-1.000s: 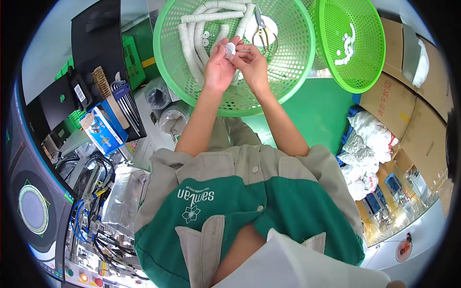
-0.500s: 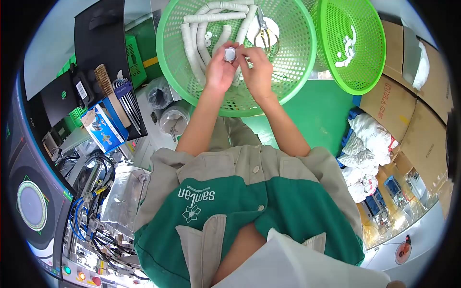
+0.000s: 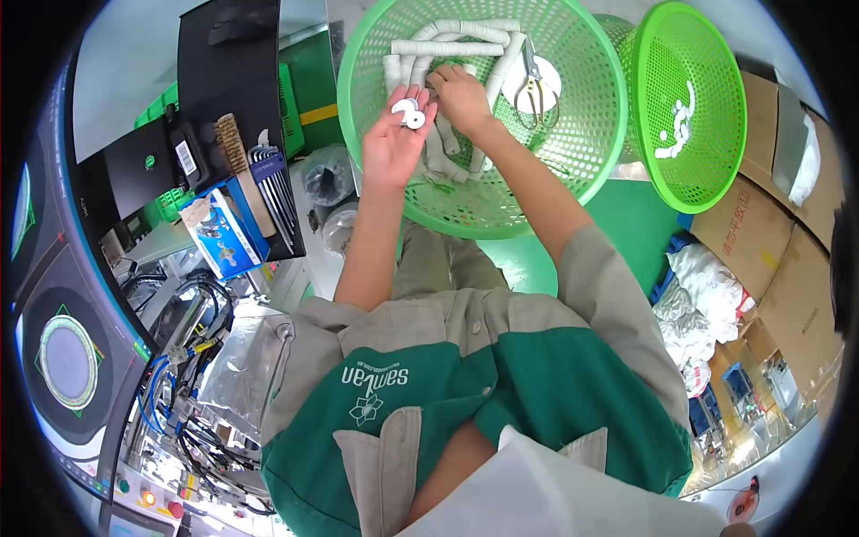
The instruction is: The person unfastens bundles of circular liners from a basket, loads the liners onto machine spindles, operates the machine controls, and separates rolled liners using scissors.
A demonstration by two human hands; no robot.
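My left hand (image 3: 395,143) is palm up over the left part of the large green basket (image 3: 483,224), with several small white discs (image 3: 412,116) lying on its fingers. Beside it, my right hand (image 3: 461,98) reaches in among the white rolls; its fingers are bent, and what they hold, if anything, is hidden. The long white rolls (image 3: 447,48) of stacked discs lie in the basket around both hands. To the right of them, scissors (image 3: 534,85) rest on a round white disc (image 3: 550,73).
A second green basket (image 3: 734,134) at the right holds small white pieces (image 3: 682,125). Cardboard boxes (image 3: 743,233) and white bags (image 3: 702,295) are on the right. At left are a brush (image 3: 234,148), hex keys (image 3: 273,192), a blue box (image 3: 224,234) and a monitor (image 3: 72,313).
My right hand has left my left hand and moved to the rolls. The discs in my left hand are now spread on open fingers. The whole view has shifted, with the baskets further right.
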